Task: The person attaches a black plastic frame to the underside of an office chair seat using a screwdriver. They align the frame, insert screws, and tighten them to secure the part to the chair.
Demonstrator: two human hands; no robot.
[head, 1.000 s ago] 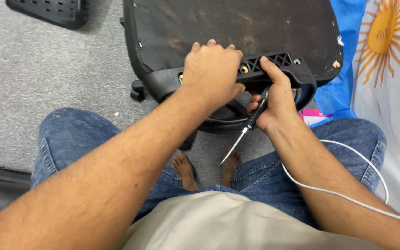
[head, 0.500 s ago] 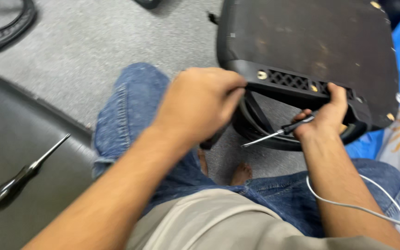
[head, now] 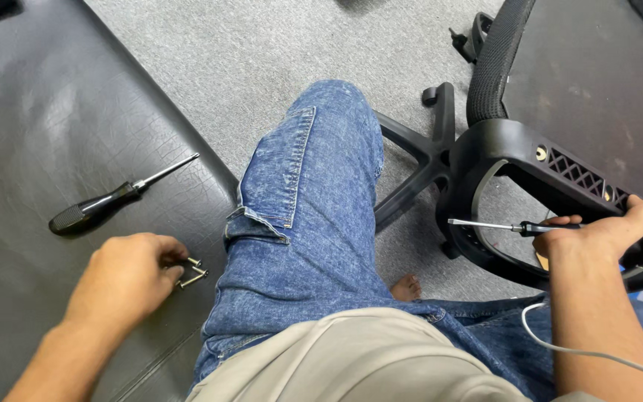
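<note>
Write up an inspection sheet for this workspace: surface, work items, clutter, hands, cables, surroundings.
Surface: black cushioned seat with a creased leather-like cover, on the person's left.
Work items: metal bolts on the seat; black chair armrest frame; thin screwdriver.
Clutter: second screwdriver, black-handled, lying loose on the seat.
Hands: left hand rests on the seat, fingers at the bolts; right hand grips the thin screwdriver against the armrest frame.
Cables: white cable runs across the right thigh.
Surroundings: grey carpet; black star-shaped chair base with a castor; mesh chair part; a bare foot.
</note>
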